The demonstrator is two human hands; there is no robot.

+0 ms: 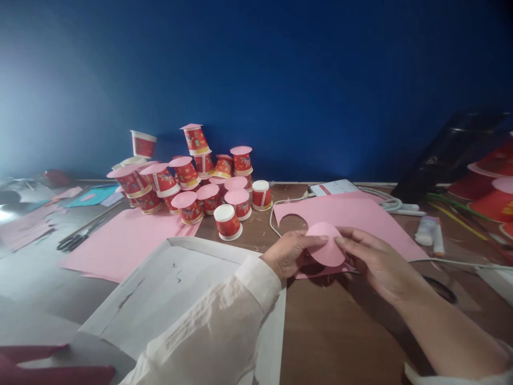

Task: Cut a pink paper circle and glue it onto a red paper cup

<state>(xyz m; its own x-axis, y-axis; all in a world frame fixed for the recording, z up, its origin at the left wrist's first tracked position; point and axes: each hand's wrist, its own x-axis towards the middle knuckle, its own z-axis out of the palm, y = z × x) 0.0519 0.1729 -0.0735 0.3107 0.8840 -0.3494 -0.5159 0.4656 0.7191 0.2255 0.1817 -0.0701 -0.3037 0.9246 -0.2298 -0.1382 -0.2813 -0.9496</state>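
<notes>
Both arms reach forward and meet at mid-frame. The left hand [289,253], its forearm in a white sleeve, is curled with thumb and fingers pinched together. The right hand [371,256], forearm bare, faces it with the fingertips [340,241] pinched toward the left hand's, palm turned down

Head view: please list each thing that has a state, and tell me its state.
Left hand: pinching the pink paper circle.
Right hand: pinching the same circle.
Pink sheet: flat, one round hole cut out.
Red cups: piled, most upside down, pink discs on top.
Scissors: lying closed.
Phone: screen lit.
</notes>
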